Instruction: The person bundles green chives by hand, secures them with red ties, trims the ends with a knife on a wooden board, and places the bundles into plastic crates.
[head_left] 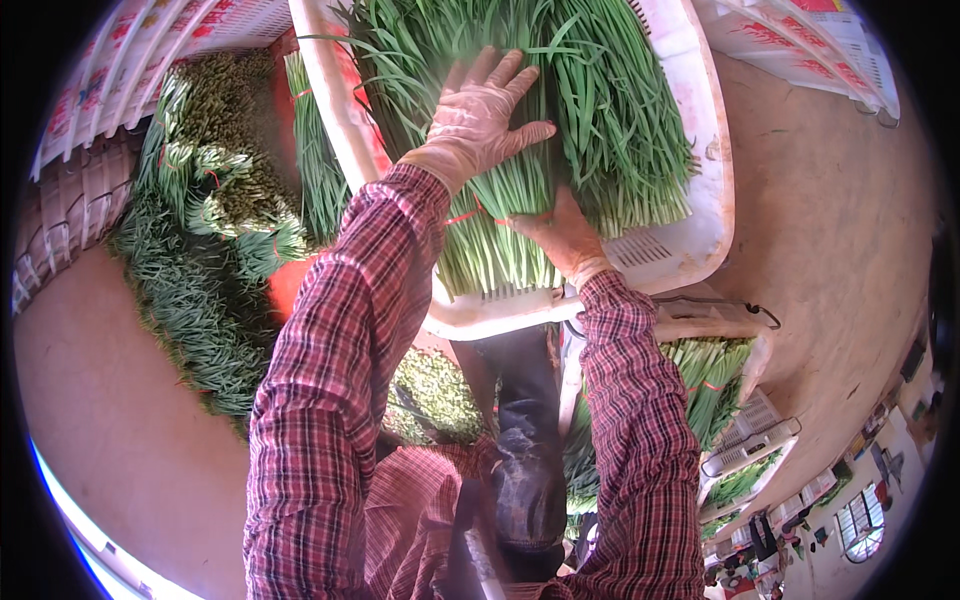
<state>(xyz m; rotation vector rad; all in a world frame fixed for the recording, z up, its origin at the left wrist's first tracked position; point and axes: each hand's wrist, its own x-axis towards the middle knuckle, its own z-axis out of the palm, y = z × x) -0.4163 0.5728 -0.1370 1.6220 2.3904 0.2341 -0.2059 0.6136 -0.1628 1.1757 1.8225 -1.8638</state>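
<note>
One bunch of green stalks (497, 255), tied with a red band (463, 216), lies in the near part of a white crate (716, 150). The left hand (478, 125) rests on the leaves (400, 60) with its fingers spread apart; the right hand (567, 238) touches the bunch's right side, its fingers partly hidden, so I cannot tell if they are clamped around it.
</note>
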